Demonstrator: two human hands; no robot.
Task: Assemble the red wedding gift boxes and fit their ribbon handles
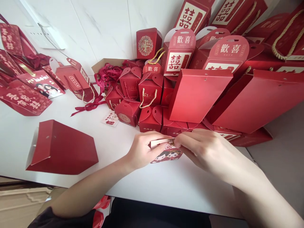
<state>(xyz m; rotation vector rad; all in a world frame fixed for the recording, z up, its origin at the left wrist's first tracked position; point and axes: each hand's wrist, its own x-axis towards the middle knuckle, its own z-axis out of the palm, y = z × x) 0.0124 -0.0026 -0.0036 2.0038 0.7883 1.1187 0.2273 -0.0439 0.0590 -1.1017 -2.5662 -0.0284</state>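
A small red gift box (167, 155) printed with two cartoon figures is between my hands, over the near part of the white table. Around its left side my left hand (142, 150) is closed, thumb on the front and fingers behind the pale top edge. The fingers of my right hand (198, 145) are pinched together at the box's top right corner. Something small and gold-brown shows at those fingertips, too small to name. My right fingers partly hide that corner.
Several small red boxes (150, 88) are stacked just beyond my hands. Two large plain red bags (199, 95) stand at the right. Another red bag (67, 147) sits at the left. Dark red ribbons (108, 76) fill a carton. A white wall (99, 28) rises behind.
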